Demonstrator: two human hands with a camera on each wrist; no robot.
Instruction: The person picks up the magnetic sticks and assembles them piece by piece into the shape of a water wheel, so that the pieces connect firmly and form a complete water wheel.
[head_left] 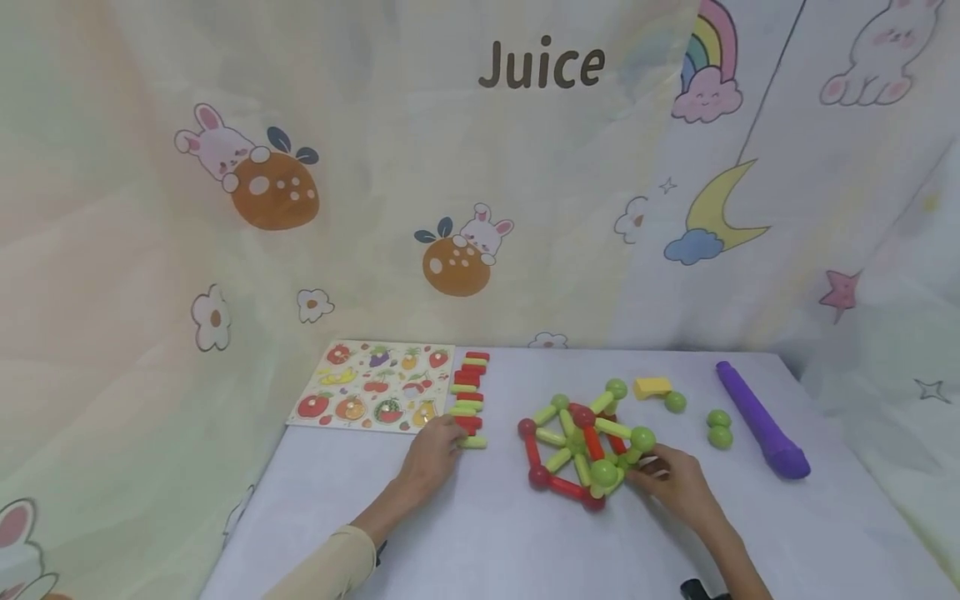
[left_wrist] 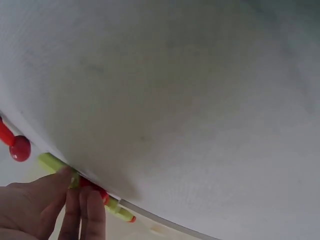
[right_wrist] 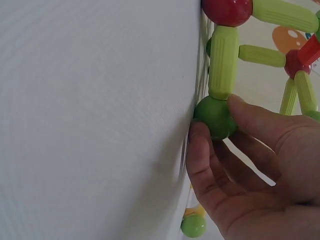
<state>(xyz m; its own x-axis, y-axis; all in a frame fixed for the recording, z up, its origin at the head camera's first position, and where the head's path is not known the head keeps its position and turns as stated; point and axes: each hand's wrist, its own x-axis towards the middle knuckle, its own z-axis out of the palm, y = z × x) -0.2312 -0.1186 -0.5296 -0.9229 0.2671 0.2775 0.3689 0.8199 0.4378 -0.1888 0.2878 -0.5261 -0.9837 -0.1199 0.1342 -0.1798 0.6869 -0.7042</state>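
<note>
My left hand (head_left: 431,457) is at the near end of a row of short red and light green rods, its thumb and fingers pinching a light green rod (head_left: 473,442). That rod (left_wrist: 50,162) sticks out past the thumb in the left wrist view. To the right stands a frame of red and green balls joined by rods (head_left: 562,485). My right hand (head_left: 678,485) grips it at its right side. Close up in the right wrist view, thumb and fingers hold a green ball (right_wrist: 216,118) fixed to the end of a light green rod (right_wrist: 224,62).
A fruit picture board (head_left: 358,406) lies left of the rod row. Right of the frame are a yellow block (head_left: 652,387), a loose green ball (head_left: 676,402), two more green balls (head_left: 720,437) and a long purple stick (head_left: 757,421). A printed cloth (head_left: 375,167) hangs behind the table.
</note>
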